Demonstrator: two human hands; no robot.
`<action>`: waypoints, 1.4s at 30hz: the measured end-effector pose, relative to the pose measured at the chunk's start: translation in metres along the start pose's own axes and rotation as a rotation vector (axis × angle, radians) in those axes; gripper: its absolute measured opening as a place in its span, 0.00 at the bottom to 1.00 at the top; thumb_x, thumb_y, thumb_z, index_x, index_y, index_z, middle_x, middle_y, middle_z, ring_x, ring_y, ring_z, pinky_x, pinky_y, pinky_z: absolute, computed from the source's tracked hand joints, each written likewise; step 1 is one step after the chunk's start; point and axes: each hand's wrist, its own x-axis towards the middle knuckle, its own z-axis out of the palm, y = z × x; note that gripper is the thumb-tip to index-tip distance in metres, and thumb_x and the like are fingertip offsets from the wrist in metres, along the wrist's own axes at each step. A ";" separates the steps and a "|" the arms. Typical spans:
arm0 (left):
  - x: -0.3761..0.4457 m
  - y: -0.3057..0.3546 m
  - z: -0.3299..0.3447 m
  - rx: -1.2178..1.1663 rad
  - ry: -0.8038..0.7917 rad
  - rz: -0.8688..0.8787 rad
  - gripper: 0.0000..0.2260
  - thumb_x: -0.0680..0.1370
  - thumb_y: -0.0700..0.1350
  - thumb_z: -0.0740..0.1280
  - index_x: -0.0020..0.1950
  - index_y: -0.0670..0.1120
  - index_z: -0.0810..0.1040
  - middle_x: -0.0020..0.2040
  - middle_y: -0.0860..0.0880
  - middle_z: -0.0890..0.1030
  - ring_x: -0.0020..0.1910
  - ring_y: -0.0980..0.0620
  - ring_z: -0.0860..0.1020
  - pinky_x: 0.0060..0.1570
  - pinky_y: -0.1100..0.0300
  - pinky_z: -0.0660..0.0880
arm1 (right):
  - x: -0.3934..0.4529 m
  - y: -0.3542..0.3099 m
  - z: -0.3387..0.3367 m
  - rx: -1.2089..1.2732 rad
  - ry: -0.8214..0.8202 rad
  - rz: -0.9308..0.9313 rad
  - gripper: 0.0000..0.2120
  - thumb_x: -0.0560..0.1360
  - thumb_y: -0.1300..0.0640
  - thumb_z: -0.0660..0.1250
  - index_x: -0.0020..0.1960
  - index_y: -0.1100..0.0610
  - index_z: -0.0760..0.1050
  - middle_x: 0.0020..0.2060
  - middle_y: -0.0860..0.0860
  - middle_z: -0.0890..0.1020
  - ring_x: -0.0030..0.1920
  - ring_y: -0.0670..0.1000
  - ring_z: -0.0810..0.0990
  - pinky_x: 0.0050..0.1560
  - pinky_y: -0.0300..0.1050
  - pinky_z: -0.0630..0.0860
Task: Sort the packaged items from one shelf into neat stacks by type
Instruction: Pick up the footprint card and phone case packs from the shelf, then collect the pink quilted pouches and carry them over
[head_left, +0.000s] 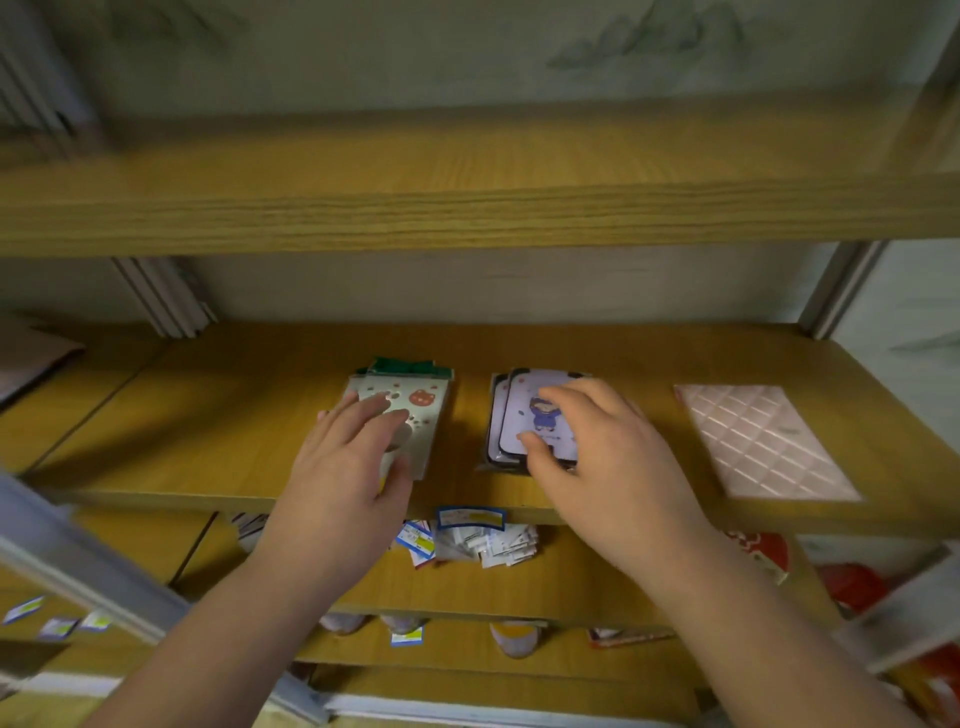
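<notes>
- The middle wooden shelf board (675, 358) carries three separate groups of flat packaged items, set in a row and well apart from one another
- On the left lies a stack of clear-wrapped white packets with red cartoon prints and a green header (415, 400); its layers sit slightly offset, so the edges are not yet flush
- In the middle lies a stack of lilac cards with rounded dark borders and a small purple-dressed figure (540, 410); the top card is skewed a little against those beneath
- On the right lies a pale pink quilted-pattern flat pack (763, 441), alone, touched by neither hand; whether it is one item or several cannot be told
- The person's left hand (348, 467) rests flat on the near part of the white packets, fingers spread and fairly straight, pressing rather than gripping
- The right hand (602, 457) covers the near right of the lilac cards, fingers lightly curled over the top and thumb at the near edge; whether it pinches a card or only pushes cannot be told
- Judged from the layout, the sorting by type looks largely done, since no mixed pile shows on this shelf
- What seems left is squaring both handled stacks so their edges line up
- The loose small packets (488, 545) on the lower shelf appear to belong to another shelf
</notes>
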 end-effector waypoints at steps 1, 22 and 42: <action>-0.001 -0.002 -0.002 0.000 0.006 0.005 0.20 0.79 0.46 0.66 0.72 0.49 0.73 0.74 0.50 0.71 0.77 0.48 0.60 0.74 0.50 0.56 | -0.001 -0.007 0.000 0.015 -0.008 -0.025 0.25 0.76 0.41 0.58 0.70 0.51 0.72 0.63 0.45 0.77 0.62 0.46 0.74 0.60 0.42 0.73; -0.099 -0.167 -0.109 0.086 0.061 -0.271 0.27 0.79 0.50 0.66 0.77 0.48 0.66 0.77 0.49 0.67 0.76 0.49 0.62 0.72 0.53 0.63 | 0.020 -0.189 0.090 0.106 -0.159 -0.290 0.23 0.77 0.41 0.60 0.70 0.47 0.70 0.65 0.42 0.73 0.63 0.43 0.70 0.58 0.38 0.67; -0.230 -0.458 -0.265 0.030 0.196 -0.410 0.26 0.77 0.56 0.62 0.76 0.55 0.67 0.73 0.57 0.69 0.72 0.57 0.65 0.66 0.59 0.65 | -0.005 -0.516 0.231 0.126 -0.252 -0.465 0.21 0.78 0.42 0.63 0.68 0.48 0.73 0.63 0.43 0.76 0.62 0.44 0.73 0.60 0.38 0.66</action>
